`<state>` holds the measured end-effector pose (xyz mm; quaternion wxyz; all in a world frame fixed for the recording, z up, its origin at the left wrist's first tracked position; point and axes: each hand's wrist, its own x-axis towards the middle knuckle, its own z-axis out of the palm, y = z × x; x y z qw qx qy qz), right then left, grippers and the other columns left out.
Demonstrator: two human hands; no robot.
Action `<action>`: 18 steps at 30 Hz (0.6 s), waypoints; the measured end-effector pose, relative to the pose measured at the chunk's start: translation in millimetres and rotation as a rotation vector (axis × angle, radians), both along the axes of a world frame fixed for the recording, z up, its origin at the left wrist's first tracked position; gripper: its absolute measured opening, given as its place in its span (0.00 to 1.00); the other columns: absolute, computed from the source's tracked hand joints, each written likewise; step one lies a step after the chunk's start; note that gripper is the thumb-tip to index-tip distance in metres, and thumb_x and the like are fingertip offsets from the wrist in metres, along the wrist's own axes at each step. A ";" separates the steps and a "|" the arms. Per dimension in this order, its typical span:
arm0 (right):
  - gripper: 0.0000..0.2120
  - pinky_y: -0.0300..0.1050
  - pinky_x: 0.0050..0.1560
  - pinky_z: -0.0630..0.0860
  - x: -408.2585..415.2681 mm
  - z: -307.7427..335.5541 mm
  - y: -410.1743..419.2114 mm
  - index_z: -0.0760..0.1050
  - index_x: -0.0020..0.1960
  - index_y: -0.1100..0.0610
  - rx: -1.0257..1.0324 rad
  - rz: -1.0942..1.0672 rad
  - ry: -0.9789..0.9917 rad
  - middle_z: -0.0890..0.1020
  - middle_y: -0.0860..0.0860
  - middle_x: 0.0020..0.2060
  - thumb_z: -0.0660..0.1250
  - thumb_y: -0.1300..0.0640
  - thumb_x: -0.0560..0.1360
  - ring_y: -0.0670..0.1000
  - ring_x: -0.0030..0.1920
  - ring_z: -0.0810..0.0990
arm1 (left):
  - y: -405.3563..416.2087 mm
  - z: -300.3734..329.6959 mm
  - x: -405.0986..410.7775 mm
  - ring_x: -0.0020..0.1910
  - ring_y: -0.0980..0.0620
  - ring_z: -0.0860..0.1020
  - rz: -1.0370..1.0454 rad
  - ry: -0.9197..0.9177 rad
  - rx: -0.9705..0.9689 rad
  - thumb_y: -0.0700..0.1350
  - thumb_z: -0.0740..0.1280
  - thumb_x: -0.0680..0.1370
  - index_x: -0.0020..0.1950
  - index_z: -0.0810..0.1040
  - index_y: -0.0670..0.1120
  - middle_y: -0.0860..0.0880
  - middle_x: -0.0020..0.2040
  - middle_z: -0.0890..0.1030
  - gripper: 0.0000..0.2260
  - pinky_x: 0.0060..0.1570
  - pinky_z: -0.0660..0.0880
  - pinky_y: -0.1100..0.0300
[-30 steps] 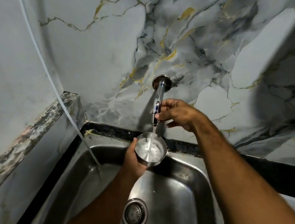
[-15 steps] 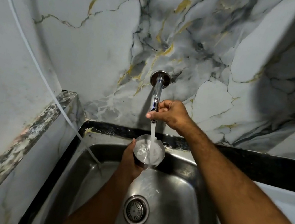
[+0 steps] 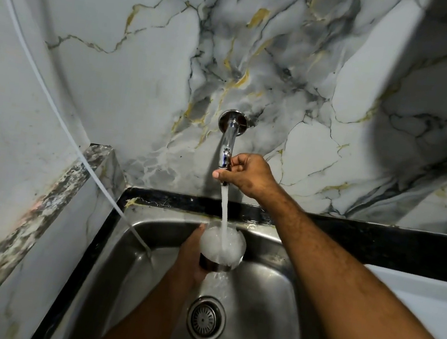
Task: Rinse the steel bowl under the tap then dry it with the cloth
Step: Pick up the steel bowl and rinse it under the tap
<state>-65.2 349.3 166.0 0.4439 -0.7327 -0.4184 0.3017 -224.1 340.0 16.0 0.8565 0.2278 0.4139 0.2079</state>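
A small steel bowl is held over the steel sink, right under the tap. My left hand grips the bowl from its left side. Water streams from the spout into the bowl, which is full of white foam and spills over its front edge toward the drain. My right hand is closed around the tap's lever at the spout end. No cloth is in view.
A marble-patterned wall rises behind the sink. A black counter strip runs along the sink's back edge. A speckled stone ledge flanks the left side, and a thin white tube slants down into the sink. A white surface lies at right.
The water stream has grown stronger and the bowl now overflows with foam. My right hand has turned on the tap's lever. The bowl stays under the spout.
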 end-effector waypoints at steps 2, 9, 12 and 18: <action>0.16 0.48 0.52 0.84 -1.0 -0.9 0.2 0.82 0.45 0.54 -0.001 -0.004 -0.001 0.85 0.46 0.36 0.83 0.50 0.62 0.46 0.40 0.85 | 8.6 -3.3 -8.2 0.58 0.28 0.77 0.104 0.171 0.079 0.56 0.72 0.70 0.66 0.76 0.45 0.35 0.63 0.77 0.27 0.46 0.78 0.37; 0.15 0.46 0.51 0.84 -4.3 -1.9 1.6 0.82 0.46 0.54 -0.007 -0.019 -0.027 0.86 0.47 0.36 0.82 0.50 0.64 0.46 0.41 0.87 | 6.4 -1.6 -8.3 0.60 0.23 0.74 0.062 0.081 0.113 0.46 0.65 0.74 0.65 0.75 0.44 0.31 0.64 0.75 0.19 0.45 0.78 0.36; 0.12 0.48 0.52 0.83 -8.9 -2.0 1.3 0.81 0.46 0.52 0.002 -0.026 -0.066 0.87 0.49 0.40 0.81 0.51 0.67 0.48 0.43 0.87 | -1.1 0.8 -0.7 0.52 0.31 0.79 0.073 0.460 0.548 0.41 0.66 0.73 0.56 0.78 0.38 0.33 0.53 0.81 0.13 0.54 0.78 0.35; 0.11 0.47 0.53 0.82 -11.5 0.4 -2.7 0.80 0.46 0.51 0.008 -0.019 -0.081 0.86 0.49 0.42 0.79 0.51 0.69 0.48 0.45 0.86 | 7.5 0.5 -14.9 0.40 0.40 0.84 -0.242 0.805 1.651 0.36 0.73 0.73 0.52 0.81 0.33 0.37 0.43 0.85 0.10 0.39 0.83 0.51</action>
